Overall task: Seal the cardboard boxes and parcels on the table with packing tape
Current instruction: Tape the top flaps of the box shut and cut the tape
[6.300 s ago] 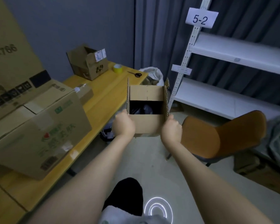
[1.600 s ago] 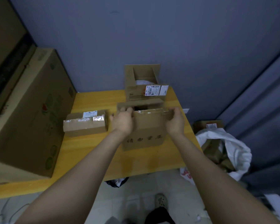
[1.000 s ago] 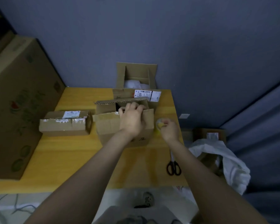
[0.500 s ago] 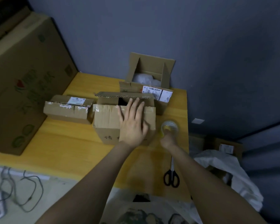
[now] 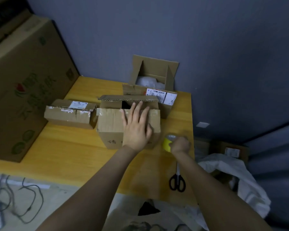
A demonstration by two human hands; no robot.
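Dim room; at the right edge of the tabletop [image 5: 65, 147], past the scissors [image 5: 177, 181], the right grip [image 5: 180, 145] clutches the tape roll [image 5: 166, 145]. Beyond, the left grip [image 5: 137, 127] presses flat on the box [image 5: 110, 124]. Lift it early and that flap may spring open.

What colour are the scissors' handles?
Black. The scissors show best in the head view.

We see two bare arms, the left arm [image 5: 97, 189] and the right arm [image 5: 213, 190], bare all the way up to the left hand [image 5: 137, 130] and the right hand [image 5: 180, 145]. Low down is a pale shirt [image 5: 123, 215] with dark shapes printed on it (too blurry to make out).
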